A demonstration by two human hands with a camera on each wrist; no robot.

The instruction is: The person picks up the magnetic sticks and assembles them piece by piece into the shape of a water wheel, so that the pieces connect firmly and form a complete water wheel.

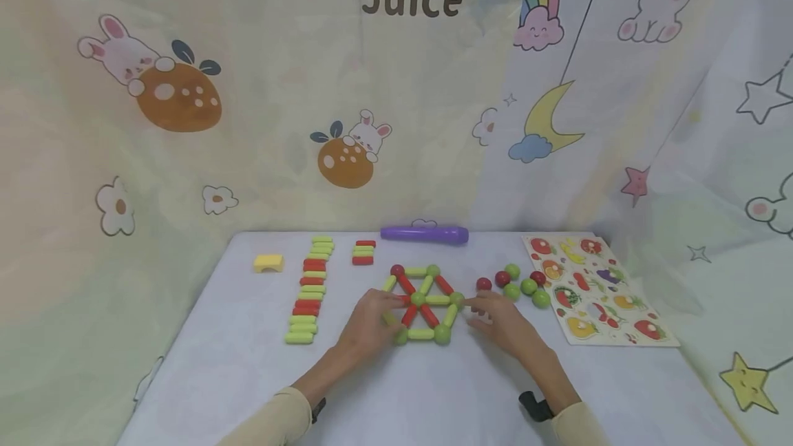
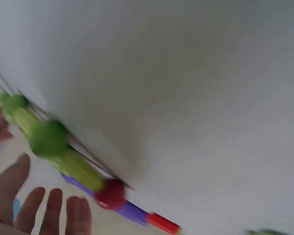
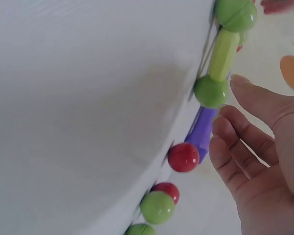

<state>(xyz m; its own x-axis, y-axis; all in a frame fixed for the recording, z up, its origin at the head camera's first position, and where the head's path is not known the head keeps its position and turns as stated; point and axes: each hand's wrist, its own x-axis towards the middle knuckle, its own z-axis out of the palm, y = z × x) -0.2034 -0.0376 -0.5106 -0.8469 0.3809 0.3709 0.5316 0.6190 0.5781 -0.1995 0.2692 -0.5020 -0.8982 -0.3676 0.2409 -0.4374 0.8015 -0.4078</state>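
Note:
A flat frame of yellow-green and red rods joined by green and red balls (image 1: 423, 300) lies mid-table. My left hand (image 1: 370, 322) rests at its left corner with straight fingers (image 2: 46, 208), holding nothing. My right hand (image 1: 498, 322) sits at the frame's right side, its fingertips (image 3: 225, 115) extended beside the green corner ball (image 3: 211, 91). That ball (image 1: 457, 299) joins a yellow-green rod (image 3: 224, 55). Both wrist views are blurred.
Loose red and green balls (image 1: 519, 283) lie right of the frame. A row of spare rods (image 1: 310, 291) and a small rod stack (image 1: 363, 252) sit on the left, beside a yellow block (image 1: 268, 263). A purple cylinder (image 1: 424, 234) lies at the back. A fruit puzzle board (image 1: 595, 291) is far right.

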